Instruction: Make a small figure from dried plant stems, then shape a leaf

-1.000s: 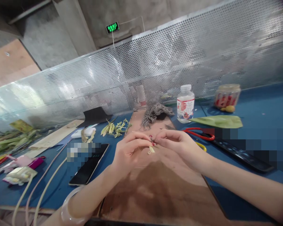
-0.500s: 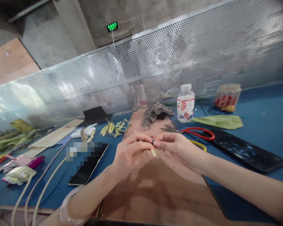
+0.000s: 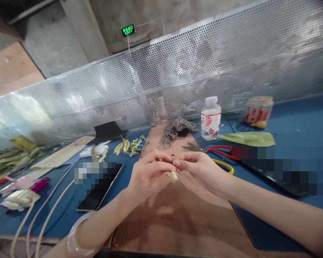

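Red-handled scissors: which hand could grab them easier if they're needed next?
Probably the right hand: the red-handled scissors lie just beyond it, while the left hand is farther away. Both hands' fingertips are busy with a tiny thing, though.

I count my two hands (image 3: 146,168), one bangle (image 3: 73,234), two phones (image 3: 103,190), one pair of scissors (image 3: 208,149), one bottle (image 3: 211,120), one jar (image 3: 258,109), one bundle of grey yarn (image 3: 174,134) and one green exit sign (image 3: 128,30).
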The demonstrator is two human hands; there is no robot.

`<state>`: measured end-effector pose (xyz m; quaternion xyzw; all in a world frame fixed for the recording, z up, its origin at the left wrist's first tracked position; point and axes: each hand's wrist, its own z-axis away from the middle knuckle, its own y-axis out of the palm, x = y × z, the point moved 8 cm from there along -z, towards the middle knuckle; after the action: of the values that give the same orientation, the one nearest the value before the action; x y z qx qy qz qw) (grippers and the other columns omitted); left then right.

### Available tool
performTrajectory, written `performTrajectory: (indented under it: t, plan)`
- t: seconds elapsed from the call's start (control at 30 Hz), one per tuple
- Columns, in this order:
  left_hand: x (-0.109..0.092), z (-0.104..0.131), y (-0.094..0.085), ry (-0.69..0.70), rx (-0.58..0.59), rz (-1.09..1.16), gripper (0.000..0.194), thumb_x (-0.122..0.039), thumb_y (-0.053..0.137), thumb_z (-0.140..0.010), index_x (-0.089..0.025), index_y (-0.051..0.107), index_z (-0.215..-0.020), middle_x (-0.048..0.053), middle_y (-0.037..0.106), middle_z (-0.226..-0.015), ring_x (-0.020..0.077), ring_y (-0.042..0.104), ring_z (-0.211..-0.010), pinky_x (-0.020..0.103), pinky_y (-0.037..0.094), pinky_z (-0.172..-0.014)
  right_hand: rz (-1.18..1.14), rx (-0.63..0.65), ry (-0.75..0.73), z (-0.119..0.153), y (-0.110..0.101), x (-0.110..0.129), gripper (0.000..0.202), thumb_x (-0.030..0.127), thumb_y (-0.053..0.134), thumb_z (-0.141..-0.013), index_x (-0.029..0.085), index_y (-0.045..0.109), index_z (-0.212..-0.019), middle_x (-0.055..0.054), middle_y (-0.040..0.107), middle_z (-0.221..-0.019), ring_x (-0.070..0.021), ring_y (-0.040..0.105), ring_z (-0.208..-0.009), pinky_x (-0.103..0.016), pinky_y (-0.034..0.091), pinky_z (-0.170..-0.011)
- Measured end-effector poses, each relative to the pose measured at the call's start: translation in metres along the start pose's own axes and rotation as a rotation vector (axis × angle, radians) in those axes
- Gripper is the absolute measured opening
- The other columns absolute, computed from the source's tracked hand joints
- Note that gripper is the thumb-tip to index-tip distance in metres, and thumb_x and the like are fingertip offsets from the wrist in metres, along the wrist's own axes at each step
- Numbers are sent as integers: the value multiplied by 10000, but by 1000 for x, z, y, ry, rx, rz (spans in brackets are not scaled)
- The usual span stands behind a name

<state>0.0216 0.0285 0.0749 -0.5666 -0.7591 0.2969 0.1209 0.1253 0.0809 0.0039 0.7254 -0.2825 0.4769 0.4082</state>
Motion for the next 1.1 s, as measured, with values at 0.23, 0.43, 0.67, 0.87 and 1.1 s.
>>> performTrajectory:
  t: [0.23,0.43,0.67,0.87,1.1]
  plan:
    - [4,-1,-2,-116,-47,115,136,-112,611,-805,-211,702,-828,40,639,-891,123,630,-795,263,544,-722,-14,21,-1,1,4,1,205,361,755,-679,171,677,-684,8,604,-710,-107,505,-690,-260,373,-697]
    - [12,3,-1,-189,-52,211,130,-127,625,-799,-219,710,-833,45,635,-902,135,628,-815,293,552,-747,-69,18,-4,3,5,-5,205,354,745,-698,159,687,-726,-7,582,-744,-114,480,-713,-258,357,-693]
    - [9,3,-3,-176,-67,209,156,-115,614,-803,-231,714,-834,40,623,-896,130,614,-815,274,543,-730,-128,52,41,5,14,-5,241,375,726,-715,152,637,-702,6,522,-702,-101,435,-657,-237,324,-615]
    - [10,2,-5,-175,-104,215,133,-119,647,-778,-230,714,-807,31,553,-882,121,589,-799,267,536,-717,-85,22,45,5,11,-9,277,383,719,-714,147,589,-650,29,455,-638,-81,356,-581,-232,251,-536]
    - [8,1,-3,-149,-70,247,133,-121,626,-795,-225,704,-820,63,616,-1039,146,614,-854,299,541,-734,-126,51,34,6,15,-6,256,365,709,-733,147,602,-651,17,473,-652,-93,388,-616,-231,281,-565]
